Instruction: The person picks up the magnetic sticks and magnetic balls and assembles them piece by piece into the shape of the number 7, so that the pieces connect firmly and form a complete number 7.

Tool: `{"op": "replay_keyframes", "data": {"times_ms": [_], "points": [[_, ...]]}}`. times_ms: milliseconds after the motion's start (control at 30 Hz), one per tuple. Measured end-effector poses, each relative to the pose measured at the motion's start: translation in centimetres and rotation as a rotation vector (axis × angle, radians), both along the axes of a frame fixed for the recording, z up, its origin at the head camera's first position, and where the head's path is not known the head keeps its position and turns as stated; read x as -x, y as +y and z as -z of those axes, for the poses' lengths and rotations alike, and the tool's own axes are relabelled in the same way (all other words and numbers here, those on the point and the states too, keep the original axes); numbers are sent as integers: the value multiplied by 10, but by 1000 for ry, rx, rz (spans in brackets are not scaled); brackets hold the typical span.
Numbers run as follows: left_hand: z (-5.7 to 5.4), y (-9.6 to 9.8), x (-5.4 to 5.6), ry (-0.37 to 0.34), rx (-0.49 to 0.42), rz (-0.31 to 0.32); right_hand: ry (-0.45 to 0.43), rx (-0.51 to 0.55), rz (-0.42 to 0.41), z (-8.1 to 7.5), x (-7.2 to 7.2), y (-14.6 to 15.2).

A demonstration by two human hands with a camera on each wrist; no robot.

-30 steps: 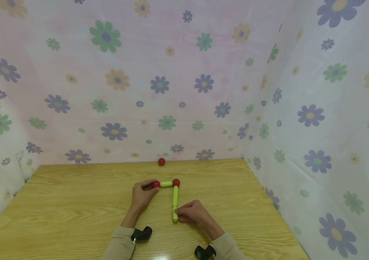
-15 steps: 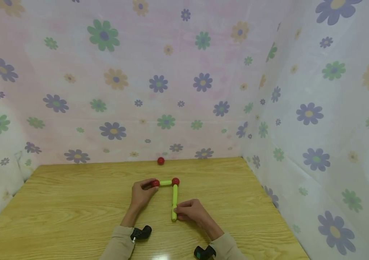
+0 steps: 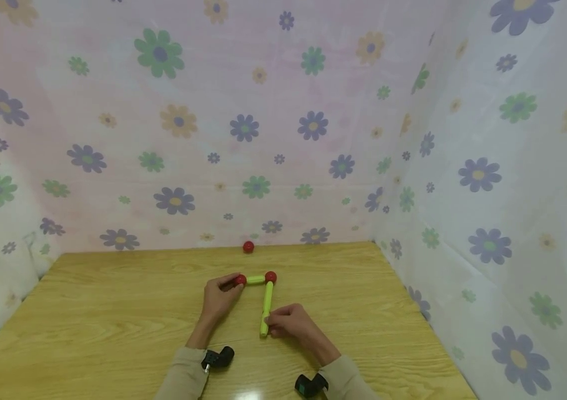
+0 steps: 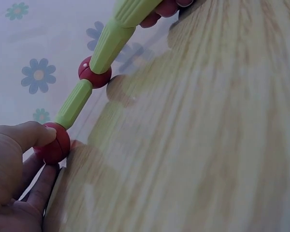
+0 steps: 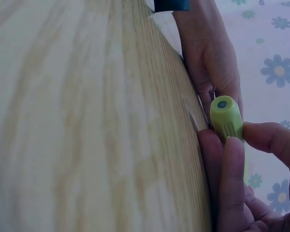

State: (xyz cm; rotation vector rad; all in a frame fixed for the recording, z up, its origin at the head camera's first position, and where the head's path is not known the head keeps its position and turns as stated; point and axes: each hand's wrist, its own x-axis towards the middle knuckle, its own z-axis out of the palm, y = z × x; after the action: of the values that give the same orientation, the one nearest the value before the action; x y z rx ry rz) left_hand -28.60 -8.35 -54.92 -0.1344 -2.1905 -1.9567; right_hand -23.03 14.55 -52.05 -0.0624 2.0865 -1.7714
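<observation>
My left hand (image 3: 217,300) pinches a red ball (image 4: 57,144) between thumb and fingers. A short yellow-green magnetic rod (image 3: 255,280) joins that ball to a second red ball (image 3: 270,276) at the corner. From there another yellow-green rod (image 3: 267,297) runs toward me, with a further rod (image 5: 227,118) end to end on it. My right hand (image 3: 293,322) pinches this nearest rod from the right, and a dark round spot shows in its free end in the right wrist view. All the joined pieces lie low over the table.
A loose red ball (image 3: 248,247) lies at the table's back edge, by the flowered curtain (image 3: 203,139). The wood-grain table (image 3: 113,311) extends to both sides of the hands. Black wrist cameras (image 3: 220,357) sit on both sleeves.
The near end of the two joined rods has swung slightly left, and my right hand has moved left with it. My left hand keeps its hold on the red ball.
</observation>
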Motion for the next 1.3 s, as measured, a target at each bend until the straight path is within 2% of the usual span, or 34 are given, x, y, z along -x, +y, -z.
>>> {"op": "replay_keyframes", "data": {"times_ms": [433, 733, 900, 1300], "points": [[-3, 2, 5, 40, 9, -2, -4, -4, -22, -5, 7, -2], [-1, 0, 1, 58, -43, 32, -17, -1, -11, -2, 4, -4], [0, -1, 0, 30, -46, 35, -16, -2, -2, -1, 3, -4], [0, 1, -2, 13, -42, 12, -22, 19, 10, 0, 2, -1]]}}
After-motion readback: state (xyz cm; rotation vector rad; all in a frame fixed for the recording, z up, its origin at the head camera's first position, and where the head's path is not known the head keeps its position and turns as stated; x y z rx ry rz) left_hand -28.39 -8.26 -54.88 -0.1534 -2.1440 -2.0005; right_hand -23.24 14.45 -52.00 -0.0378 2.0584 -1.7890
